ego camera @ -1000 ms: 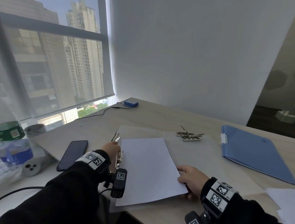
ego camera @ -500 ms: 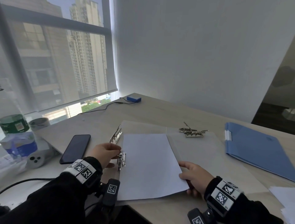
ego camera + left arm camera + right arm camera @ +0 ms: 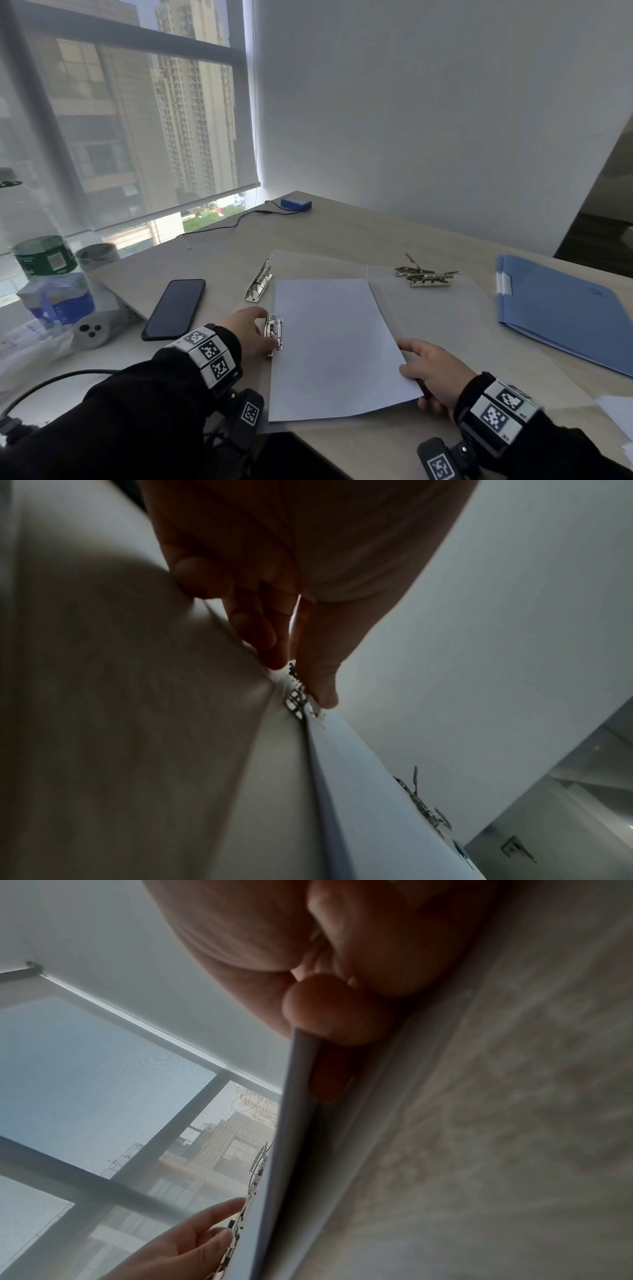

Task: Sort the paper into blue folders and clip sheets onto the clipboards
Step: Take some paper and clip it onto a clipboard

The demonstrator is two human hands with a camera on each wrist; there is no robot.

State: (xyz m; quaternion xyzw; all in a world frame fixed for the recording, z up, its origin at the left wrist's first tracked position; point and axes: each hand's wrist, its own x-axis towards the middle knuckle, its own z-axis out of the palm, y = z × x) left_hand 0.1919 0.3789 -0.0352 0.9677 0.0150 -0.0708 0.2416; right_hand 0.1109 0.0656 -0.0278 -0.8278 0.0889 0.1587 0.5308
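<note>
Here the left hand [image 3: 251,330] pinches the clip [image 3: 274,334]; the right hand [image 3: 433,373] holds the sheet [image 3: 329,346].

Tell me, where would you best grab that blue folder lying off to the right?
Take the blue folder by its near long edge, coming from the person's side. It lies flat and closed on the desk, so fingers would likely have to slide under that edge, which nothing covers. The white tab looks too small to hold.

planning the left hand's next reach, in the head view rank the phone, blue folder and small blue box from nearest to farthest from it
From the left hand:
1. Phone, just to its left.
2. Small blue box, far corner by the window.
3. Blue folder, across on the right side.
</note>
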